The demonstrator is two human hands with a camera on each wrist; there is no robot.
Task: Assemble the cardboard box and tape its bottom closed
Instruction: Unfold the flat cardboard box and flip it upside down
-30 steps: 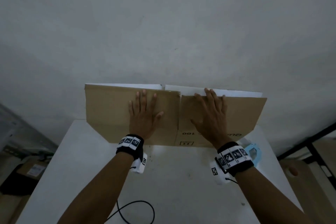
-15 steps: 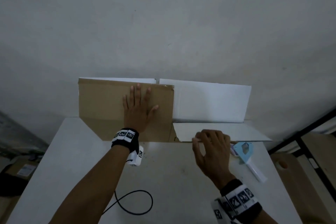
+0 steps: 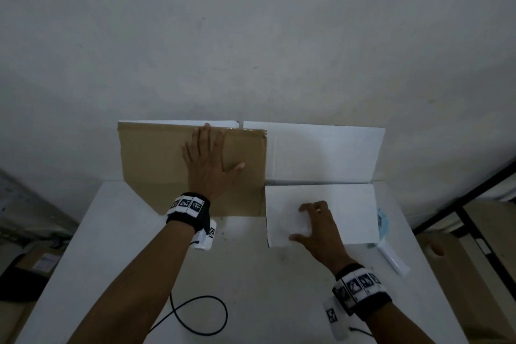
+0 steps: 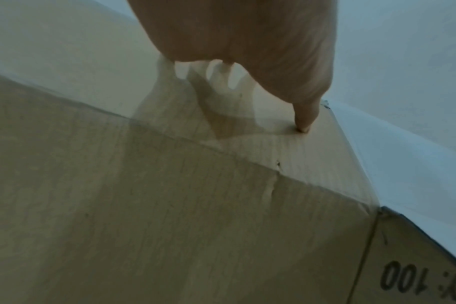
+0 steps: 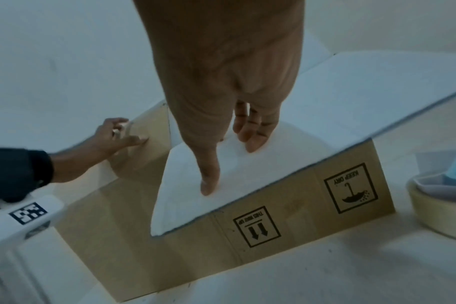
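Observation:
The cardboard box (image 3: 150, 159) stands at the far side of the white table (image 3: 117, 246). My left hand (image 3: 208, 167) lies flat, fingers straight, on the brown left flap (image 4: 170, 205), which stands upright. The near right flap (image 3: 351, 212) is folded out toward me with its white inner face up. My right hand (image 3: 315, 223) presses on it with thumb and fingertips (image 5: 250, 142). Behind it the far flap (image 3: 321, 156) stands upright and white. The box's brown side (image 5: 299, 207) carries printed handling marks. A blue tape dispenser (image 3: 384, 222) lies partly hidden under the flap's right edge.
The dispenser's white handle (image 3: 393, 260) points toward me near the table's right edge, and its tape roll (image 5: 429, 209) shows in the right wrist view. A black cable (image 3: 198, 315) loops on the table near me. More cardboard (image 3: 452, 254) lies on the floor to the right.
My right hand left the brown outer face of the right flap, pulled that flap down toward me and now presses on its white inner face. The left hand stayed on its flap.

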